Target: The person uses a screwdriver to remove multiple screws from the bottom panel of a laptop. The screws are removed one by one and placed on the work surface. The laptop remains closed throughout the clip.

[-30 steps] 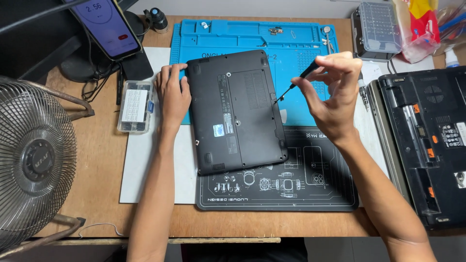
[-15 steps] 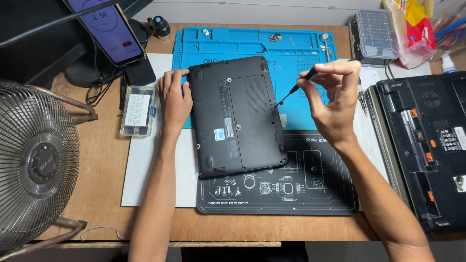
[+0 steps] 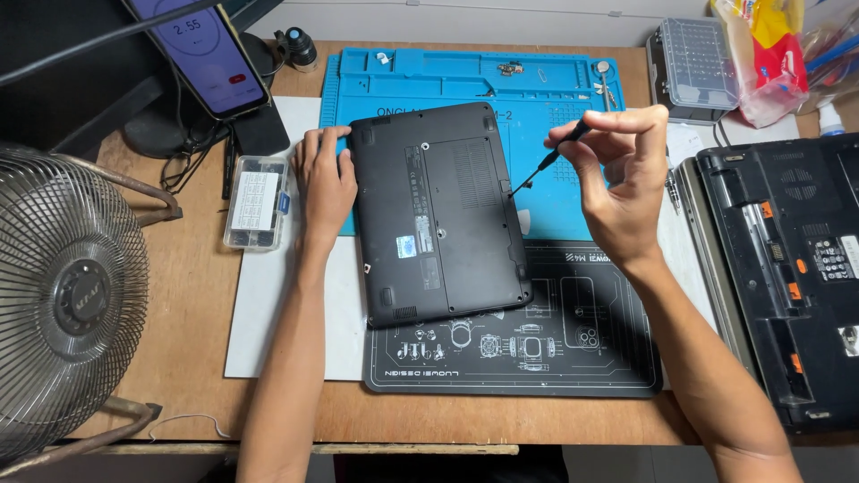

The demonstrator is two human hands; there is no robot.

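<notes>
One view only, the head cam looking straight down, so here's what it gives. A small black laptop (image 3: 436,213) lies bottom-up in the middle of the desk, its far half on the blue mat (image 3: 537,89), its near half on the black mat (image 3: 573,358). The left hand (image 3: 324,183) is flat and open, pressed against the laptop's left edge to hold it. The right hand (image 3: 617,174) is closed around a thin screwdriver (image 3: 548,161), pinched at the far end, with the tip touching the laptop's right edge about halfway along.

Progress, as I read it: early. The bottom cover looks fully seated, no panel lifted, no gap I can make out. A few small bits sit in the blue mat's far trays, but they're too tiny to say whether they're screws from this machine. So most of the opening looks left to do.

Around it: a fan (image 3: 67,304) at left, a phone (image 3: 201,54) propped far left, a clear parts box (image 3: 255,201) just left of the left hand, and a second laptop (image 3: 787,268), bottom-up too, at right.
</notes>
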